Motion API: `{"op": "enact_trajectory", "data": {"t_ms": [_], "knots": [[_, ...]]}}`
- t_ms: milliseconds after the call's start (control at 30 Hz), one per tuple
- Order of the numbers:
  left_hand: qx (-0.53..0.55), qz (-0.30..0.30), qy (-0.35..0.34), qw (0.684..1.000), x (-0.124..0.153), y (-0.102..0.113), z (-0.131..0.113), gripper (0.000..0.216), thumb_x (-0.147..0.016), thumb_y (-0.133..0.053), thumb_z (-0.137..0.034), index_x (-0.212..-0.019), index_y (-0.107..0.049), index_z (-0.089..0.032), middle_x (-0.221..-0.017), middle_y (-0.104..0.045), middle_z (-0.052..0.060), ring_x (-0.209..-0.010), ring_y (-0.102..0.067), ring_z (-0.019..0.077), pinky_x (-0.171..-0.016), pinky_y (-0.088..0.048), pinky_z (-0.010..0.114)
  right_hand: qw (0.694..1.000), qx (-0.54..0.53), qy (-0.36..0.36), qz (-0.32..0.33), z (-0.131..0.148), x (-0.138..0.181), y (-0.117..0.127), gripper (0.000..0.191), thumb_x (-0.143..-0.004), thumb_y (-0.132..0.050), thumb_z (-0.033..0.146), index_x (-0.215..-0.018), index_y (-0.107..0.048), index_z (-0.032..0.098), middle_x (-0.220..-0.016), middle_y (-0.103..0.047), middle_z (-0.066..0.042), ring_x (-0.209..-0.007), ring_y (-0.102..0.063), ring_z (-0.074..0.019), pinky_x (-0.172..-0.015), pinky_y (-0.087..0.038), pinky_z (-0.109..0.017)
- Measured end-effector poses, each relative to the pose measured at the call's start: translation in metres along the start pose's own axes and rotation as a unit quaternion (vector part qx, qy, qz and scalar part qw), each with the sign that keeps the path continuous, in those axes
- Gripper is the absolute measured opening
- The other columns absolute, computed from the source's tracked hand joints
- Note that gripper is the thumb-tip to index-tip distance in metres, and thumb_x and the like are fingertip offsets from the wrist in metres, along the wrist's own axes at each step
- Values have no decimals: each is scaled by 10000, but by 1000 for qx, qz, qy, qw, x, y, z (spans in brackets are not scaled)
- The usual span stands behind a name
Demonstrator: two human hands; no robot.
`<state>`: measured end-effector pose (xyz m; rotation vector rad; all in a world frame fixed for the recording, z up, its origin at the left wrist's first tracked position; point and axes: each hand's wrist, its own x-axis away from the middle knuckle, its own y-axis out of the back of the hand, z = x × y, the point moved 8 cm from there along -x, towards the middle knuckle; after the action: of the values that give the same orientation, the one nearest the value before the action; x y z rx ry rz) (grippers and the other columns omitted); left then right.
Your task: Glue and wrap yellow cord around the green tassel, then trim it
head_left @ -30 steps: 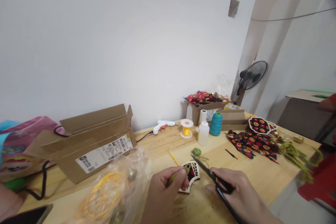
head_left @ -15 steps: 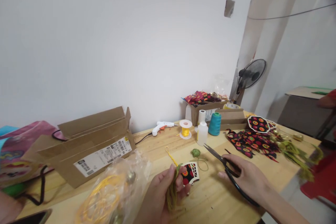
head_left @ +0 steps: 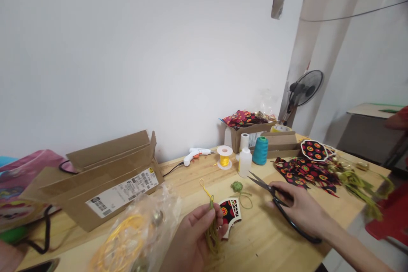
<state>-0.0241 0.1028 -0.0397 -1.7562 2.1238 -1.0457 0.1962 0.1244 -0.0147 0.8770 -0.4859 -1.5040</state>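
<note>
My left hand (head_left: 194, 238) is closed round an olive-green tassel (head_left: 212, 233) whose yellow cord (head_left: 205, 188) runs up across the wooden table (head_left: 251, 242). A fan-shaped ornament (head_left: 232, 213) in black patterned fabric lies against its fingertips. My right hand (head_left: 299, 208) grips black scissors (head_left: 277, 202) with blades slightly apart, low over the table to the right of the ornament. A small green thread ball (head_left: 237, 186) with a loop of thread lies between the two hands.
An open cardboard box (head_left: 105, 182) and a plastic bag of yellow cord (head_left: 134, 238) sit at left. Behind are a glue gun (head_left: 196, 154), yellow spool (head_left: 225, 156), white bottle (head_left: 245, 162), teal thread cone (head_left: 260, 151) and a box of fabric (head_left: 250, 129). Patterned fabric pieces (head_left: 306, 170) lie right.
My right hand has drawn the scissors away from the ornament to the right. My left hand has turned palm-up, and the tassel now hangs over its fingers.
</note>
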Motion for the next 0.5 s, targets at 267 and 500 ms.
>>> {"op": "enact_trajectory", "data": {"t_ms": [267, 500], "knots": [[-7, 49, 5, 999, 4, -11, 1, 141, -684, -624, -181, -770, -672, -80, -735, -678, 88, -684, -608, 152, -674, -477, 250, 984, -180, 16, -5, 39, 9, -19, 368, -618, -638, 326, -945, -574, 169, -808, -598, -31, -752, -552, -184, -708, -459, -302], [105, 40, -21, 993, 4, -7, -10, 203, -796, -459, -129, -779, -660, -117, -975, -657, 111, -994, -549, 227, -872, -425, 355, 912, -380, 44, 146, 70, 64, -53, 448, -880, -162, 438, -967, -536, 207, -649, -559, -21, -570, -576, -124, -436, -433, -201]]}}
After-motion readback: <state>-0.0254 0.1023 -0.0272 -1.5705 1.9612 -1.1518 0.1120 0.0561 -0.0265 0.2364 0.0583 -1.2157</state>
